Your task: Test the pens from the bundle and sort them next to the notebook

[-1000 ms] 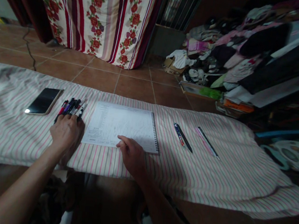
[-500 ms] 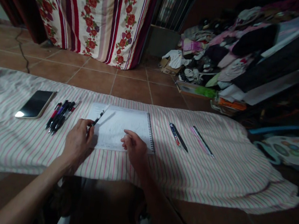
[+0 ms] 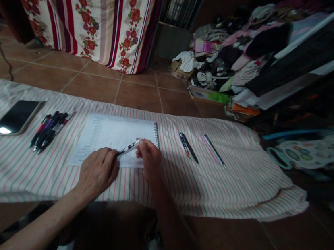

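Observation:
A black and white pen (image 3: 128, 148) slants over the lower part of a spiral notebook (image 3: 117, 131). My left hand (image 3: 99, 169) grips its dark end, fingers closed. At the pale end, the fingertips of my right hand (image 3: 150, 157) are pinched around the tip. The notebook lies flat, with its wire binding on the right and printed lines down its left side. To the left is a bunch of several pens (image 3: 49, 131). Right of the notebook lie a dark pen (image 3: 191, 148) beside a patterned pen (image 3: 184, 146), then a pink pen (image 3: 211, 150) against a dark one (image 3: 217, 152).
A phone (image 3: 17, 117) lies at the left on the striped cloth (image 3: 232, 189) covering the table. Beyond are a tiled floor (image 3: 96, 82), a flowered curtain (image 3: 106, 20) and a heap of clothes (image 3: 224, 55). A pale item with coloured ovals (image 3: 309, 152) stands at the right.
My left hand has brought the pen rightward and tilted it lower, and my right hand has closed on its pale end. The view has shifted, so the surroundings sit further left.

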The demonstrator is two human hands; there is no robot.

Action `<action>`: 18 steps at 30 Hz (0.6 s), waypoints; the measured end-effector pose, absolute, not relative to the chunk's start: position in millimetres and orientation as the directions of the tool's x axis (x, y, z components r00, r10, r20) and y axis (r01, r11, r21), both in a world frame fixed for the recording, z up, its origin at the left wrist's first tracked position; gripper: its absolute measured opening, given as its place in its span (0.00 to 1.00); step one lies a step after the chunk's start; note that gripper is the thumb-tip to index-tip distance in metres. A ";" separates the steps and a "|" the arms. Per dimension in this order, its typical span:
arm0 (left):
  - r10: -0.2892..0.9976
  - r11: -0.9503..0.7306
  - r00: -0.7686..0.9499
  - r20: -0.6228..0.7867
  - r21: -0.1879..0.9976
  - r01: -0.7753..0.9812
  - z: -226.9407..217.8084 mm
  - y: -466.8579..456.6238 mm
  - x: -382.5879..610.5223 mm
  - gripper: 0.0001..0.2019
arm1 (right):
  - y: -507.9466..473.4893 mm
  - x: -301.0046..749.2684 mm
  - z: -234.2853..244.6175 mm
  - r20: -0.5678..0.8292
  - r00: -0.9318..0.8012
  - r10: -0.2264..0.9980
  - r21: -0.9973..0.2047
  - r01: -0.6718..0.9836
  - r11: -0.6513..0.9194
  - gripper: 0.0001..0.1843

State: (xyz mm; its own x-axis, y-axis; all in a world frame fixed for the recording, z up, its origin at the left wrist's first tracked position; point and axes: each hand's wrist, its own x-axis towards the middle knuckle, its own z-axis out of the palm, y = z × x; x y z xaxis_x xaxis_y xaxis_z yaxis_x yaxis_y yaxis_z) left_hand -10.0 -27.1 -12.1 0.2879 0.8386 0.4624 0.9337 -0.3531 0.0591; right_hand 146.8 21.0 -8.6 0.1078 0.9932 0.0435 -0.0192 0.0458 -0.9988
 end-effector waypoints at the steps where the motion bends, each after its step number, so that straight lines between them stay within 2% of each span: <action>1: 0.837 -0.362 0.297 0.459 0.059 0.930 -11.9 -27.0 -8.2 0.09 | 21.3 147.8 -8.6 0.041 0.117 0.992 -0.999 -0.012 0.042 0.16; 7: 0.865 -0.339 0.243 0.439 0.155 0.928 -10.1 -25.2 0.6 0.12 | 18.8 148.6 -5.2 0.027 0.128 0.991 -1.000 -0.012 0.029 0.15; 10: 0.913 -0.292 0.207 0.352 0.208 0.933 -8.6 -23.9 5.8 0.14 | 16.5 147.1 -2.3 0.033 0.076 0.997 -0.999 0.032 0.031 0.14; 13: 0.945 -0.247 0.186 0.268 0.212 0.946 -7.6 -23.0 11.4 0.16 | 16.4 145.5 -3.3 0.029 0.049 0.998 -0.998 0.057 0.027 0.13; 18: 0.967 -0.212 0.169 0.192 0.235 0.949 -7.5 -24.5 19.1 0.17 | 18.5 144.1 -10.7 0.015 0.094 0.995 -0.998 0.068 0.009 0.12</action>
